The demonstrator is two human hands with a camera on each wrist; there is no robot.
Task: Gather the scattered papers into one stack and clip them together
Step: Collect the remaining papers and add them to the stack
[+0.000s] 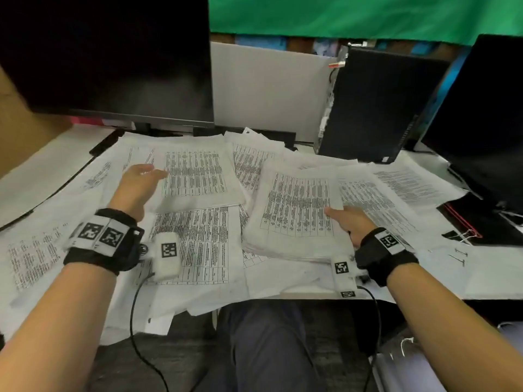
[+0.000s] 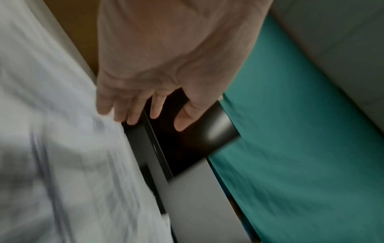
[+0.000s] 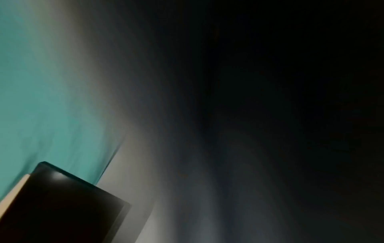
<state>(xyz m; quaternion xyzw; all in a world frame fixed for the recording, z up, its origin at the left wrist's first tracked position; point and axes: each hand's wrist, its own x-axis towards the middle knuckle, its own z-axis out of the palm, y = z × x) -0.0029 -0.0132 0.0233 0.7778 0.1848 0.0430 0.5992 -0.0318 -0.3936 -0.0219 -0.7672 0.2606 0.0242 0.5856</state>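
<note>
Printed sheets with tables lie scattered over the white desk (image 1: pixel 42 176). A thick paper stack (image 1: pixel 294 210) sits right of centre, tilted up at its right edge. My right hand (image 1: pixel 343 219) grips that edge, thumb on top, the other fingers hidden beneath. My left hand (image 1: pixel 150 175) reaches forward over the left papers, fingers straight, beside a loose table sheet (image 1: pixel 195 176). In the left wrist view the left hand (image 2: pixel 145 115) hovers with relaxed fingers above blurred white paper (image 2: pixel 62 148). A black binder clip (image 1: pixel 458 235) lies at the desk's right. The right wrist view is dark and shows no hand.
A black monitor (image 1: pixel 107 58) stands at the back left, a computer tower (image 1: pixel 376 108) at the back right, and a second monitor (image 1: pixel 486 114) at the far right. A black, red-edged folder (image 1: pixel 481 219) lies near the clip. Papers overhang the front edge above my lap.
</note>
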